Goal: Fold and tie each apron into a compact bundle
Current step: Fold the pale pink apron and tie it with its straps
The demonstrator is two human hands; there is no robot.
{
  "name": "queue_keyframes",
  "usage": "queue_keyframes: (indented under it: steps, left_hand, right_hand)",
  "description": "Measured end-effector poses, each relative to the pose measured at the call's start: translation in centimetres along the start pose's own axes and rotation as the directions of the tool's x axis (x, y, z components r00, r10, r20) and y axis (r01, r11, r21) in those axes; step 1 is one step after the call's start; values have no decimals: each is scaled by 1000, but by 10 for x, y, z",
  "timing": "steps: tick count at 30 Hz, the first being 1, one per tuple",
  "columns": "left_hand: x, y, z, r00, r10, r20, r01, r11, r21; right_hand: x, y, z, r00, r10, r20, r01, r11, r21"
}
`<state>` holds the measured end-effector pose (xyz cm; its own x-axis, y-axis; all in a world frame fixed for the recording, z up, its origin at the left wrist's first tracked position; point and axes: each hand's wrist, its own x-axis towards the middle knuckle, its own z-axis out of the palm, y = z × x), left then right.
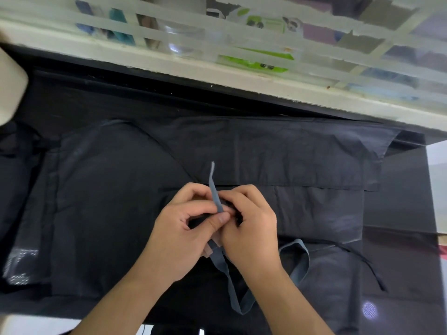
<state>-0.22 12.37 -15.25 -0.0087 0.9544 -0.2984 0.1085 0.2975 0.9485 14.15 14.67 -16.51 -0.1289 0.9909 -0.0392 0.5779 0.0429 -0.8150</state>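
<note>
Two hands, the left hand [180, 234] and right hand [251, 221], are pinching a thin grey-blue strap [216, 197] over the soft, wrinkly dark apron [278, 153], fingers squeezing it tight.

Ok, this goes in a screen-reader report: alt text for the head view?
Both hands, left hand and right hand, pinch a grey-blue fabric strap over a dark apron spread flat on a black table; the strap's tail loops toward the person.
</note>
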Motion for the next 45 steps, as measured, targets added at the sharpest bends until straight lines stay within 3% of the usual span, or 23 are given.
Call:
queue_keyframes:
  steps: [2, 6, 10, 14, 18, 21, 23, 26, 29, 31, 33, 37, 42, 45]
  left_hand:
    - [-1, -3, 0, 1000, 5, -14, -5, 1000, -19]
    - [0, -4, -1, 1000, 2, 4, -2, 1000, -15]
    - [2, -4, -1, 1000, -1, 21, 1, 1000, 12]
    - [0, -5, -2, 1000, 9, 11, -9, 998, 55]
    - [0, -3, 0, 999, -31, 14, 31, 998, 49]
    - [2, -4, 0, 1000, -11, 0, 11, 998, 55]
    - [2, -4, 1, 1000, -26, -9, 27, 999, 42]
    - [1, -1, 1, 997, -77, 5, 77, 997, 9]
    - [0, 3, 2, 995, -95, 1, 95, 995, 0]
    - [0, 2, 1, 995, -100, -20, 100, 995, -3]
    - [1, -2, 0, 997, -59, -40, 62, 996, 66]
    - [-4, -12, -5, 993, 31, -111, 15, 921, 388]
    - [-9, -13, -21, 956, -12, -292, 124, 921, 369]
    - [-9, -5, -18, 964, -71, -257, 159, 927, 339]
  right_hand:
    - [2, 1, -6, 997, 82, -1, -82, 996, 43]
    - [7, 5, -26, 971, 200, 134, -215, 970, 112]
    - [11, 14, -40, 943, 232, 238, -278, 943, 182]
    - [13, 19, -48, 937, 216, 275, -261, 955, 139]
    - [18, 24, -56, 887, 278, 369, -369, 907, 203]
    - [21, 21, -57, 815, 305, 493, -518, 765, 383]
    - [24, 18, -58, 807, 325, 493, -570, 644, 510]
    - [30, 14, -61, 779, 365, 509, -622, 355, 697]
    - [34, 10, -59, 752, 385, 535, -606, 85, 791]
    - [36, 16, -52, 726, 488, 485, -555, 0, 832]
    - [36, 24, -46, 715, 574, 399, -523, 62, 850]
    - [32, 33, -43, 782, 592, 195, -477, 367, 799]
    - [23, 41, -61, 828, 559, 48, -442, 598, 669]
    - [19, 37, -69, 880, 473, 42, -427, 751, 504]
